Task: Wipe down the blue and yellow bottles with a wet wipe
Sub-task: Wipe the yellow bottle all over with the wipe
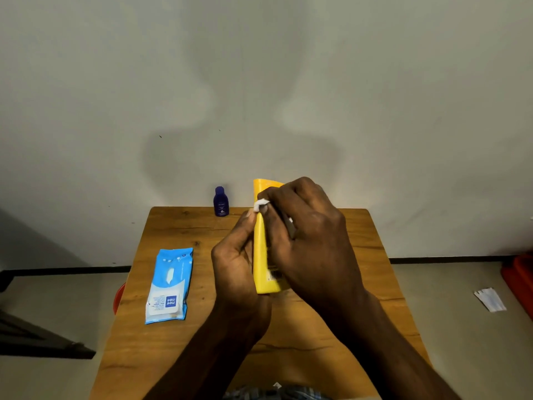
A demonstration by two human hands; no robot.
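Note:
A tall yellow bottle [262, 255] is held above the wooden table [178, 347], tilted away from me. My left hand [235, 261] grips it from the left side. My right hand [305, 235] lies over its right side and presses a small white wet wipe [261, 204] against the upper part; only a corner of the wipe shows between the fingers. A small dark blue bottle [221, 201] stands upright at the table's far edge, apart from both hands.
A light blue wet wipe pack [170, 284] lies flat on the table's left half. A grey wall stands just behind the table. On the floor are a red object [519, 281] and a white scrap [489, 299] at right, and something red [118, 295] under the table's left edge.

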